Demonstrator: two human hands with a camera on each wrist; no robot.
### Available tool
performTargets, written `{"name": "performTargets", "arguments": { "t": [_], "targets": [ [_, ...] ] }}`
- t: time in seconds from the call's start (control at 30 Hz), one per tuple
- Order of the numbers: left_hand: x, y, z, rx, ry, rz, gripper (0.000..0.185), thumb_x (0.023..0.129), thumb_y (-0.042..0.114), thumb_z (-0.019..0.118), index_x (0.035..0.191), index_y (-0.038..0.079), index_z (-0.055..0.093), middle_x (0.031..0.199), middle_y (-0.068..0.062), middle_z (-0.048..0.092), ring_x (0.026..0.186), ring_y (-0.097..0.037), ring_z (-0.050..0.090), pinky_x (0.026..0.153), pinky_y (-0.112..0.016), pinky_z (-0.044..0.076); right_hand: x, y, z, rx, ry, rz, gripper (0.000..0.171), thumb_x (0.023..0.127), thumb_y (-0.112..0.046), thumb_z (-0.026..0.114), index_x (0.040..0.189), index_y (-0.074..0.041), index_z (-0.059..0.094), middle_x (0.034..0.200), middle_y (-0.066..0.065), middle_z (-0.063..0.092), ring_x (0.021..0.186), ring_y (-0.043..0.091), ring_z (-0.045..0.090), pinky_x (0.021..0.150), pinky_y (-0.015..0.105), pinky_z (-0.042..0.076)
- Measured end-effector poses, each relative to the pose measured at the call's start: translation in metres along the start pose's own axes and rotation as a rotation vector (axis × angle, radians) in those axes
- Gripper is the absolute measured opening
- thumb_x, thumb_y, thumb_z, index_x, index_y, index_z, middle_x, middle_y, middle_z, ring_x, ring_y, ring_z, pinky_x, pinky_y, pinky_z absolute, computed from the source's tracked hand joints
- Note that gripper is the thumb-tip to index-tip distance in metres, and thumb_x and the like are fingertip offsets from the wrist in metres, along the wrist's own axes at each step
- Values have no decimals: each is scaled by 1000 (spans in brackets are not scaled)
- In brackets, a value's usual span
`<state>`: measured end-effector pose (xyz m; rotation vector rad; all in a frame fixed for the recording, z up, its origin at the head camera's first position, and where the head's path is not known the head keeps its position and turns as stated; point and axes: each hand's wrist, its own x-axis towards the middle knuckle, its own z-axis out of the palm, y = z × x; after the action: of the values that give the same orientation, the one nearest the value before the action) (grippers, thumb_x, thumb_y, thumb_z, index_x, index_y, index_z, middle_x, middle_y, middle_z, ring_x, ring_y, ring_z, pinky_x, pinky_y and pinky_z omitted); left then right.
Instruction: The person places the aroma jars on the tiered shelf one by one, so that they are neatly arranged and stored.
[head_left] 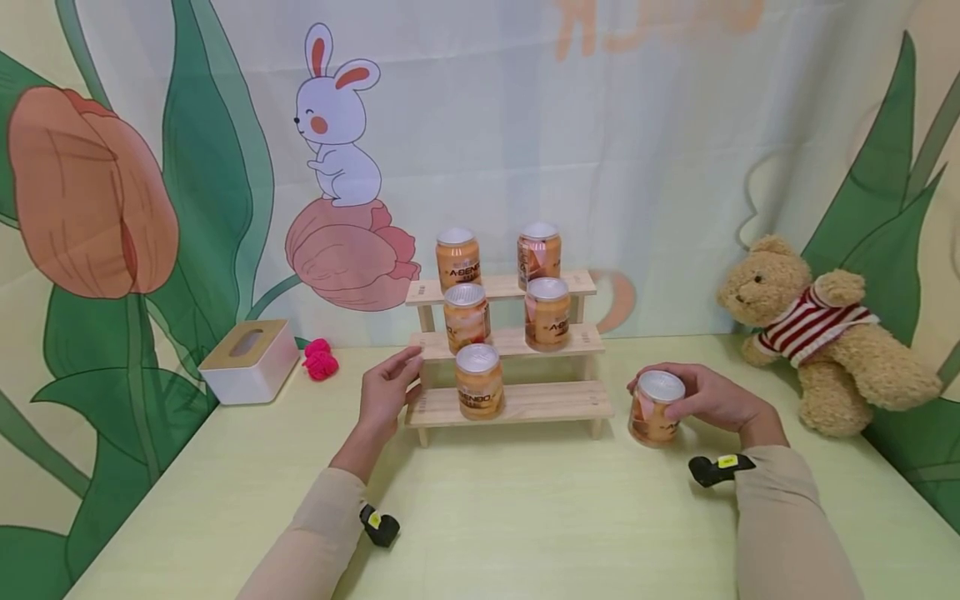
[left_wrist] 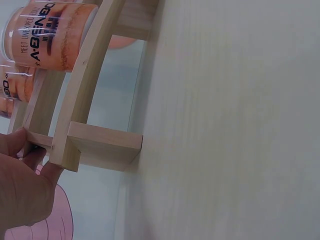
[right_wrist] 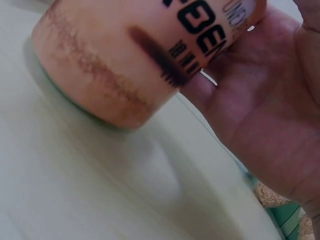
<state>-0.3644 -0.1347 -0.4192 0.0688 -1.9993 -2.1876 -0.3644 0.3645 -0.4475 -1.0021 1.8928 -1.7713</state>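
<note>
A three-step wooden rack (head_left: 555,404) bears several orange cans with silver lids. Two stand on the top step, two on the middle one, and a single can (head_left: 480,392) on the bottom step, left of its middle. My left hand (head_left: 384,392) grips the rack's left end; in the left wrist view the thumb and fingers (left_wrist: 52,172) are bent about the wooden side parts. To the right of the rack, my right hand (head_left: 712,400) holds another orange can (head_left: 651,417) round its side, upright at the tabletop. Its dark lettering shows in the right wrist view.
A teddy bear (head_left: 832,333) in a striped shirt leans at the back right. At the back left are a white tissue box (head_left: 251,367) with a wooden top and a small pink yarn bundle (head_left: 320,360). A printed curtain (head_left: 465,125) hangs behind the table (head_left: 525,517).
</note>
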Motion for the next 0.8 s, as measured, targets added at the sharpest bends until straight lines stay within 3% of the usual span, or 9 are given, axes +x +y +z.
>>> {"name": "performTargets", "arguments": {
  "t": [0.33, 0.5, 0.63, 0.8],
  "targets": [
    [-2, 3, 0, 10, 4, -9, 32, 97, 16, 68, 129, 9, 69, 110, -8, 70, 105, -22, 65, 85, -33, 58, 1, -18, -2, -46, 24, -54, 53, 87, 18, 60, 138, 12, 46, 133, 17, 61, 116, 20, 61, 93, 34, 54],
    [-1, 2, 0, 4, 2, -6, 32, 98, 16, 67, 129, 8, 68, 118, -17, 67, 108, -25, 64, 89, -38, 56, 1, -29, -3, -36, 69, -104, 51, 89, 19, 57, 139, 11, 47, 131, 15, 63, 115, 20, 62, 91, 34, 55],
    [-1, 0, -1, 1, -1, -4, 32, 98, 15, 67, 128, 8, 69, 120, -18, 67, 104, -21, 65, 92, -42, 55, -1, -34, -3, -21, 148, -84, 50, 92, 17, 55, 140, 5, 51, 127, 8, 66, 112, 17, 62, 91, 32, 54],
    [-2, 1, -1, 18, -2, 3, 32, 98, 17, 66, 129, 8, 68, 119, -16, 67, 103, -18, 65, 90, -38, 56, -1, -40, -1, -57, 268, -23, 50, 91, 14, 59, 140, 2, 53, 123, 3, 68, 112, 14, 62, 92, 28, 52]
  ]
}}
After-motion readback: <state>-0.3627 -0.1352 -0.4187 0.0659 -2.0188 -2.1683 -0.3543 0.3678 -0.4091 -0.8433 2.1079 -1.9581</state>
